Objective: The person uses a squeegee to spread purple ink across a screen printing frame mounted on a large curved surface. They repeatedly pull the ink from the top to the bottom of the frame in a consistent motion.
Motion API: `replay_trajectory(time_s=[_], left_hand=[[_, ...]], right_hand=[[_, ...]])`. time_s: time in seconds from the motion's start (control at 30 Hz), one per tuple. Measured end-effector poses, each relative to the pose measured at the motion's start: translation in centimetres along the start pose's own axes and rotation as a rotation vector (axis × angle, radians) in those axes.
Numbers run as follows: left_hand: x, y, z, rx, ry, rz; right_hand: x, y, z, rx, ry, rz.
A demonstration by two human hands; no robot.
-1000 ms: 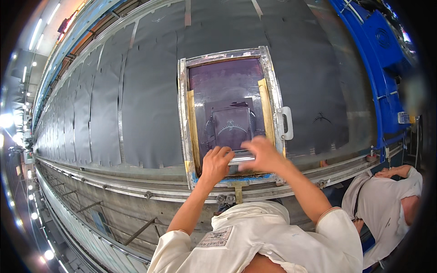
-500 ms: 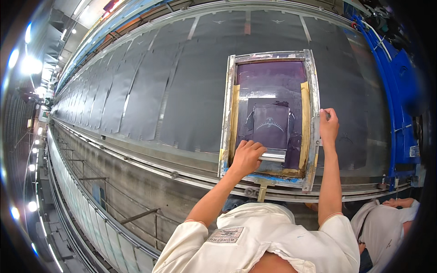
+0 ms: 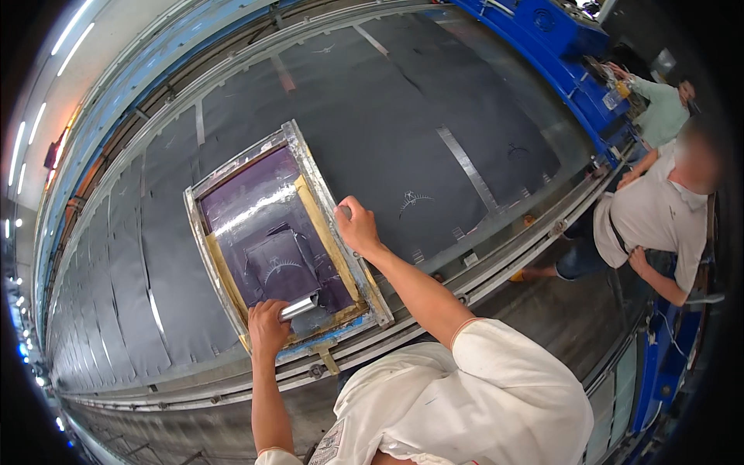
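Observation:
A screen-printing frame point(image 3: 203, 260) with metal edges and purple mesh lies tilted in view on the long table. Tan tape lines its inner sides, and a pale arched motif shows within a dark patch of mesh. My left hand point(image 3: 269, 327) is closed around one end of a metal-handled squeegee point(image 3: 300, 308), which rests across the near end of the mesh. At the frame's right edge, my right hand point(image 3: 357, 226) has its fingers curled over the rail. Dark sheets point(image 3: 372, 139) lie under and beside the frame, one bearing a pale arched print point(image 3: 415, 201).
Metal rails point(image 3: 465, 298) run along the table's near edge. A blue machine beam point(image 3: 535, 66) crosses the far right end. Another person point(image 3: 655, 221) in a light shirt stands at right, with one more person point(image 3: 659, 112) behind. A shiny strip point(image 3: 467, 168) separates sheets at right.
My view has turned to the right. The frame has shifted left along the table with my hands, and a printed sheet now shows on its right. Both hands keep their holds.

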State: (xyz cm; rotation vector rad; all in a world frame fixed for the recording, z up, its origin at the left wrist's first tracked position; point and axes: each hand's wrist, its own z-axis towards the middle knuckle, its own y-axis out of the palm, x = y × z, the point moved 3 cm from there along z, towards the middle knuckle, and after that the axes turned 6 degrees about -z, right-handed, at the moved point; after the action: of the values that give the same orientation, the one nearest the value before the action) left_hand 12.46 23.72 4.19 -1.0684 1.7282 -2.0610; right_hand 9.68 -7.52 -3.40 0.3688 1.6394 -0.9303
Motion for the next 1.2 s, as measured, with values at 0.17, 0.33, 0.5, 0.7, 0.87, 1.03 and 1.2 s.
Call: replay_trajectory(time_s=[0.17,0.33,0.5,0.7,0.87,1.03,1.2], left_hand=[[0.6,1.0,1.3,-0.099,-0.028,-0.034],[-0.4,-0.6,2.1,-0.166,0.205,0.060],[2.8,1.7,3.7,-0.267,0.509,0.102],[1.0,2.4,1.8,-0.285,0.519,0.060],[-4.0,-2.3,-1.9,-0.176,-0.168,-0.070],[-8.8,-2.3,-6.4,0.090,-0.838,-0.402],[-8.6,1.4,-8.0,0.264,-0.923,-0.592]], right_hand=[[1.7,-0.5,0.2,0.024,0.040,-0.037],[2.2,2.5,0.6,0.033,0.060,-0.095],[4.6,3.2,0.8,0.087,-0.032,-0.177],[2.3,2.3,0.6,0.053,0.014,-0.086],[2.6,2.0,0.9,0.003,0.080,-0.167],[2.4,2.1,1.0,0.028,0.040,-0.140],[1.9,1.6,0.8,-0.013,0.100,-0.176]])
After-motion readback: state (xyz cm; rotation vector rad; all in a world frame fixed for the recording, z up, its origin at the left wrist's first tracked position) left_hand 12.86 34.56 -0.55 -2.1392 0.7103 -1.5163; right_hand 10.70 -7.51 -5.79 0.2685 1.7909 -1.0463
